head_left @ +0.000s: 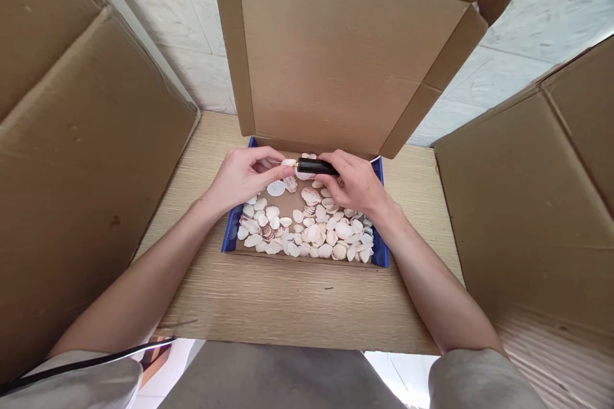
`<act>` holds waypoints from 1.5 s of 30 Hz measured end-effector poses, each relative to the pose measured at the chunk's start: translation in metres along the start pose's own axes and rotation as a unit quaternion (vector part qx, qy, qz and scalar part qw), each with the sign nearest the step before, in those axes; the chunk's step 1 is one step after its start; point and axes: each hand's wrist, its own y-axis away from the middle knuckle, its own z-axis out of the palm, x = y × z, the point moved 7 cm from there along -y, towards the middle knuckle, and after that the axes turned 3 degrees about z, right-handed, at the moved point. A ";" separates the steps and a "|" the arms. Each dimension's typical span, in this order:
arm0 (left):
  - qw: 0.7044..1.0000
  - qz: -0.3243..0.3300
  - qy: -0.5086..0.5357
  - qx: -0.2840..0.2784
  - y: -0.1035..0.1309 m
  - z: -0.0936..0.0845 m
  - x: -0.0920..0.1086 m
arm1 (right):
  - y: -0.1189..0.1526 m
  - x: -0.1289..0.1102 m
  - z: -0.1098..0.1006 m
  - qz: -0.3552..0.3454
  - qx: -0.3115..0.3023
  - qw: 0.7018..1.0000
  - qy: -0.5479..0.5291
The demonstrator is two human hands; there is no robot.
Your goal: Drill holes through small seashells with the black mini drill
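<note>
Over the back part of a blue-sided cardboard box, my left hand [252, 172] pinches a small white shell [288, 163] between thumb and fingers. My right hand [352, 180] is closed around a black cylindrical tool [316, 167], which points left. The tool's brass-coloured tip meets or nearly meets the shell; actual contact is too small to tell. Beneath both hands lies the box [231, 230], with many loose white and pinkish shells [314, 233] heaped toward its front. A round, speckled white shell [276, 188] lies just below my left hand.
The box's raised cardboard lid [340, 45] stands behind the hands. Large cardboard panels flank the wooden table [297, 300], one at left [96, 160] and one at right [522, 204]. A dark cable [96, 358] crosses the lower left, near my sleeve.
</note>
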 end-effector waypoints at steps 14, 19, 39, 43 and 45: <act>0.999 0.007 0.014 0.038 -0.001 -0.003 -0.004 | 0.001 0.005 0.001 0.029 -0.009 0.999 0.042; 0.993 0.018 0.100 0.067 -0.002 -0.003 -0.008 | 0.001 0.007 -0.005 0.037 0.030 0.997 0.062; 0.981 -0.045 0.171 0.078 -0.002 -0.002 -0.013 | 0.001 0.012 -0.007 0.049 0.050 0.996 0.058; 0.980 -0.061 0.170 0.082 -0.001 -0.002 -0.017 | 0.001 0.013 -0.007 0.068 0.043 0.995 0.058; 0.981 -0.059 0.162 0.086 -0.002 -0.003 -0.017 | 0.001 0.014 -0.007 0.069 0.039 0.995 0.055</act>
